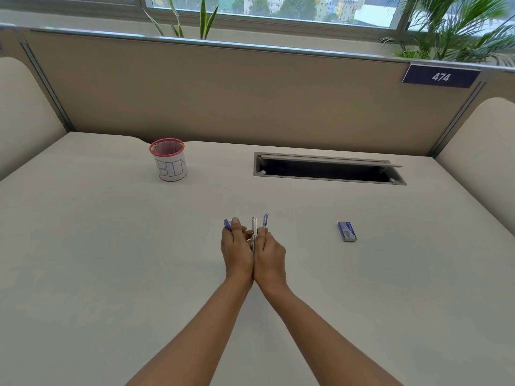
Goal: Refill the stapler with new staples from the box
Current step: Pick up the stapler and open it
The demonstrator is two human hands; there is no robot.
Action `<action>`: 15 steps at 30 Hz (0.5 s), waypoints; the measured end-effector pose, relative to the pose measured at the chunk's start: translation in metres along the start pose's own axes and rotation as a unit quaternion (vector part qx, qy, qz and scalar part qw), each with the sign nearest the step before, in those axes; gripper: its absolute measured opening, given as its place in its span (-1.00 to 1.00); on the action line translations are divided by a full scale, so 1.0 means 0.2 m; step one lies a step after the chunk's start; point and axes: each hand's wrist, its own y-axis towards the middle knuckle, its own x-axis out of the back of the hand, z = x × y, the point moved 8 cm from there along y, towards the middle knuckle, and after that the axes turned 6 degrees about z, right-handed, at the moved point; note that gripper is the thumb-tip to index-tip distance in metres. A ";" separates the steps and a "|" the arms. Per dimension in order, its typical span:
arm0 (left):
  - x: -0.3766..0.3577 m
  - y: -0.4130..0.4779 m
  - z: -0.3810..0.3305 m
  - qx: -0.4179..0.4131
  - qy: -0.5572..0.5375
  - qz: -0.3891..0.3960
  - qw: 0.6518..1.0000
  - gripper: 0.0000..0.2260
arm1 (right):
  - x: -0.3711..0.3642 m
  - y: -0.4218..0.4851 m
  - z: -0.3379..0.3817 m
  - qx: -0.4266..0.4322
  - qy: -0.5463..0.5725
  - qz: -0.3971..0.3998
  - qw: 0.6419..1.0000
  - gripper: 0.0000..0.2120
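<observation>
Left hand [237,246] and right hand [269,252] both grip opened stapler [254,226]; its body mostly hidden between palms.

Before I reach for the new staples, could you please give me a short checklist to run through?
1. Stapler opened: ok, its purple halves are spread with the metal rail upright between them.
2. Stapler held: ok, left hand and right hand both grip it.
3. Staple box in view: ok, on the desk to the right, apart from the hands.
4. Box open: cannot tell.
5. Rail free of old staples: cannot tell, too small.
6. A hand free for the box: not ok, both are occupied.
</observation>
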 end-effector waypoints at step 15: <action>-0.08 -0.07 -0.06 0.002 -0.134 0.098 0.986 -0.61 | 0.06 0.07 -0.11 -0.206 0.277 0.000 0.939 -0.58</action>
